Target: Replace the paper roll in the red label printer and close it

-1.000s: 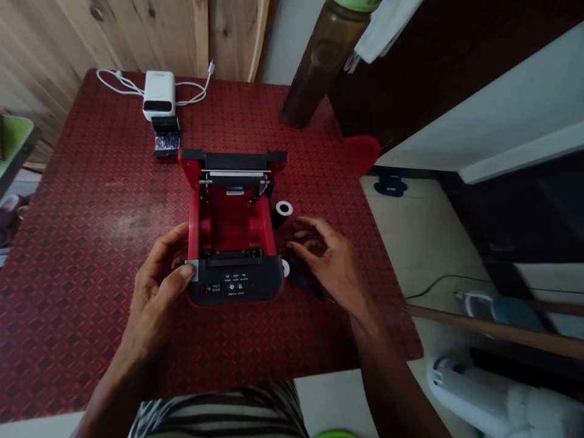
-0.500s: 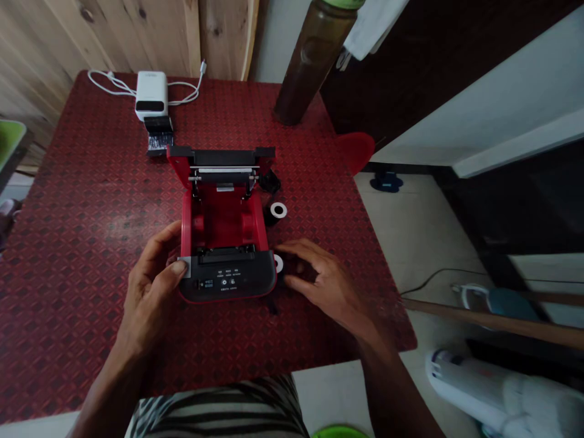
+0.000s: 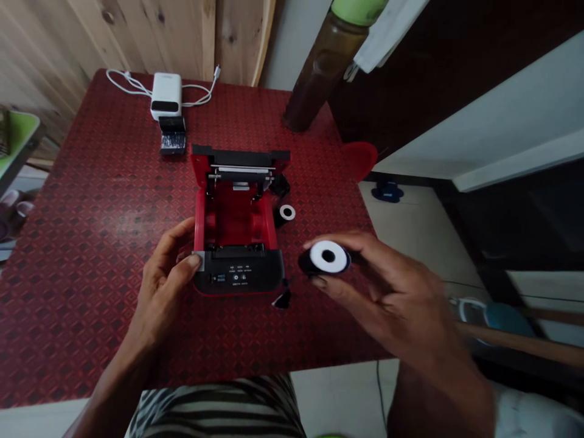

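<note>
At centre right, a roll (image 3: 318, 260) is clamped by the fingers (image 3: 367, 244) of the right hand (image 3: 395, 292); at centre, a printer (image 3: 238, 225) by those of the left hand (image 3: 165, 278).

The light is dim, with a pale glare at left on the tabletop (image 3: 121, 225); the right hand (image 3: 396, 298) seems slightly blurred.

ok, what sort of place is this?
Probably a room in a home: a red patterned table by a wooden-board wall, a tall bottle, and what look like slippers on the floor.
</note>
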`<state>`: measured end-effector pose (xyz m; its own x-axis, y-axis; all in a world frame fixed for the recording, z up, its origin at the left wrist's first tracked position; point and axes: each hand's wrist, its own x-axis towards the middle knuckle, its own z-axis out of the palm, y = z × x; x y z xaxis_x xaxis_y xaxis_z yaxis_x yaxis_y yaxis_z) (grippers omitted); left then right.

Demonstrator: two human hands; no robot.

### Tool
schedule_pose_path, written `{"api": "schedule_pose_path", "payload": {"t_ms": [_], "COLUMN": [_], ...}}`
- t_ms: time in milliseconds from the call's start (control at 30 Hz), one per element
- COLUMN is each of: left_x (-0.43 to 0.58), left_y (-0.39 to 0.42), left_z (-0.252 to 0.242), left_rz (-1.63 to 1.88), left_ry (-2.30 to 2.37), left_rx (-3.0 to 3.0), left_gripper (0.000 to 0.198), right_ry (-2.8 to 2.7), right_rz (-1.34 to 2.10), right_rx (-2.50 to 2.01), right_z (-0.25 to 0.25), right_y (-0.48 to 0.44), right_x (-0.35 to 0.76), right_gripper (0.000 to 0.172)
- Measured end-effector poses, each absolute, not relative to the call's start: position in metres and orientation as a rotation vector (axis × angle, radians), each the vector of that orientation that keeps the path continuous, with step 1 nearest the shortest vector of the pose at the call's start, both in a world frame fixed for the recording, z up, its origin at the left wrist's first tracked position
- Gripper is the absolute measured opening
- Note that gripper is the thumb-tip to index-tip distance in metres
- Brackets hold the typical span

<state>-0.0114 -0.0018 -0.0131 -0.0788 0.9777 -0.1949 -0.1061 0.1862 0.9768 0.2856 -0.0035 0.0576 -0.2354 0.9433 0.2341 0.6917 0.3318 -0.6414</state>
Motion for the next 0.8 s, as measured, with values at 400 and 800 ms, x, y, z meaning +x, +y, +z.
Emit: {"api": "schedule_pose_path", "payload": {"t_ms": [400,800], "left_x": [-0.012,-0.013], "left_y": [0.003,0.001], "left_z": [-0.008,-0.004], "left_rz": [1.156,1.148], "left_ry": [1.251,1.213], "left_rx": [1.0,0.909], "left_gripper": [0.057,0.057], "right_ry": [-2.717,-2.74], "right_rz": [0.118,0.191], "right_rx": [-1.488,-1.574], "right_z": [0.059,0.037], "right_y": [0.067,0.092], "right_x": [0.18,0.172], "right_gripper": [0.022,0.028]}}
